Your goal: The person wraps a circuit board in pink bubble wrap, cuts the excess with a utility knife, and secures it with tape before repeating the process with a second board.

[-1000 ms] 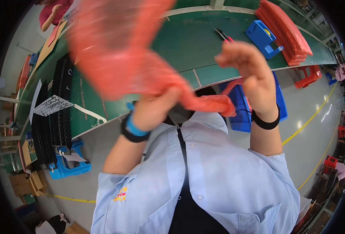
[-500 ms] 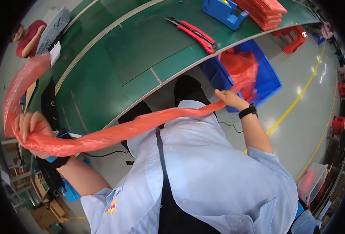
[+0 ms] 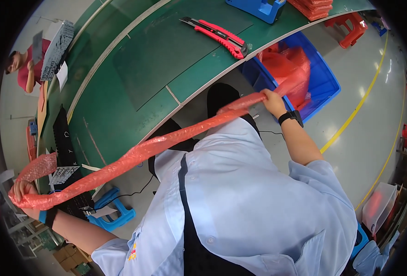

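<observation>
At the frame's left edge, the left hand [image 3: 24, 191] is closed around a long, twisted red bubble-wrap strip [image 3: 153, 146] slanting up across the centre. A red-and-black utility knife [image 3: 216, 35] lies on the green tabletop [image 3: 189, 76] at upper centre. Right of centre, the right hand [image 3: 274, 103] clasps the strip, fingers curled, beside a blue plastic bin [image 3: 325, 88].

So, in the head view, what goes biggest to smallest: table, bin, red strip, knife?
1. Table
2. Bin and red strip: too close to rank; the strip looks longer, the bin wider.
3. Knife
</observation>
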`<state>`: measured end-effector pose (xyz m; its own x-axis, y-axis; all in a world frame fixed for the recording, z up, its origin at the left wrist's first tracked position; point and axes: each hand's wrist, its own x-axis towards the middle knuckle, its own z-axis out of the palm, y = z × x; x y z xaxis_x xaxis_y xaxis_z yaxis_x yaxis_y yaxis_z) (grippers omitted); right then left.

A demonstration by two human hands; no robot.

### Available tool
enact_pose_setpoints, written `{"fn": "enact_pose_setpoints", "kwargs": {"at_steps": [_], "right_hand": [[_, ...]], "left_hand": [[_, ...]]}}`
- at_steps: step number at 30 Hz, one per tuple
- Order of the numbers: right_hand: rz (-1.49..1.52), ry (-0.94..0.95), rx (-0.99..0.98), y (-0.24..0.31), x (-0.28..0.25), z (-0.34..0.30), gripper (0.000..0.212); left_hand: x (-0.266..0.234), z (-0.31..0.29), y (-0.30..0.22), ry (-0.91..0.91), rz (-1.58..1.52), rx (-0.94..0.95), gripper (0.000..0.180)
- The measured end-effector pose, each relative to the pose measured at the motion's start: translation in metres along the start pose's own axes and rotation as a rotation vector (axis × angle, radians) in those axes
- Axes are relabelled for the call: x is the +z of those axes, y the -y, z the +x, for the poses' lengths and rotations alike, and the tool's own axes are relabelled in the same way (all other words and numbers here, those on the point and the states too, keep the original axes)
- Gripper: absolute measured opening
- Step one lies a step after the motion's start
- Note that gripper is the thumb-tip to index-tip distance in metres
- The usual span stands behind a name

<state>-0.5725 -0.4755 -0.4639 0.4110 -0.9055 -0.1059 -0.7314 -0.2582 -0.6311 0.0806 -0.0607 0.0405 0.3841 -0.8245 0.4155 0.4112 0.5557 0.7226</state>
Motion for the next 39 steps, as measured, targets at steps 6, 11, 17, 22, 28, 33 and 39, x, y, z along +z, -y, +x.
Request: {"fn": "enact_pose_setpoints", "kwargs": {"at_steps": [6,11,17,22,28,33,39], "right_hand": [[0.858,0.336,0.174,0.099,-0.057,-0.011,0.021],[0.348,0.740,0.162,0.186,-0.129,-0.043,0.026],[0.178,0.457,-0.681,0.265,-0.195,-0.081,0.019],[0.068,0.076,-0.780,0.270,-0.226,-0.076,0.022],[-0.157,-0.300,-0.478,0.237,-0.231,-0.046,0.021],[-0.234,-0.339,-0.465,0.189,-0.178,0.006,0.026],[-0.038,-0.140,-0.534,0.149,-0.092,0.007,0.049]], "left_hand": [[0.079,0.008,0.149,-0.390,0.460,-0.219,0.071],[0.129,0.012,0.282,0.128,1.258,-0.741,0.045],[0.248,-0.013,0.406,0.719,1.024,0.011,0.050],[0.234,-0.014,0.393,0.623,0.925,-0.687,0.033],[0.198,0.000,0.310,0.320,1.283,-0.168,0.017],[0.148,-0.037,0.219,-0.188,1.263,0.357,0.016],[0.115,-0.054,0.167,-0.357,1.107,0.598,0.022]]}}
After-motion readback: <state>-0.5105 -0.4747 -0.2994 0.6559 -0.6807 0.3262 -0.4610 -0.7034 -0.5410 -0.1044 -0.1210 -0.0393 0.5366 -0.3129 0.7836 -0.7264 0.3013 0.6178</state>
